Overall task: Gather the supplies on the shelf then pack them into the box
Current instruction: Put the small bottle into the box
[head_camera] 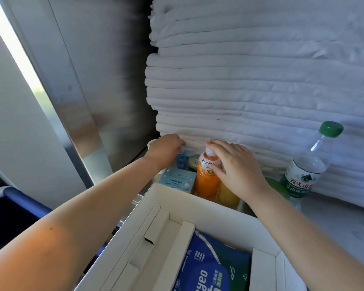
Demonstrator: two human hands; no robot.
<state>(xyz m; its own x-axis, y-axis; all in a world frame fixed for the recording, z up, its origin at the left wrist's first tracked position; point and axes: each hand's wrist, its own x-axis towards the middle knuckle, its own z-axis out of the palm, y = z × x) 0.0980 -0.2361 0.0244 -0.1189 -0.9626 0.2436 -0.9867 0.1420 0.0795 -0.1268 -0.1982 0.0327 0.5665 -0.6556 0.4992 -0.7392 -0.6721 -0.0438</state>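
Orange juice bottle [206, 177]: upright on shelf, just behind box [208, 208]; right hand [237, 166] nearer, grip curled round its shoulder; left hand [166, 149] grip arched over small blue bottle [181, 161], also behind box; hold there unclear; likely lift: vertical.

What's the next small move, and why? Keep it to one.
Probably lift the orange bottle straight up and over into the box. The right hand lies over its cap and shoulder, it stands upright just behind the box wall, and the box has room beside the blue pouch.
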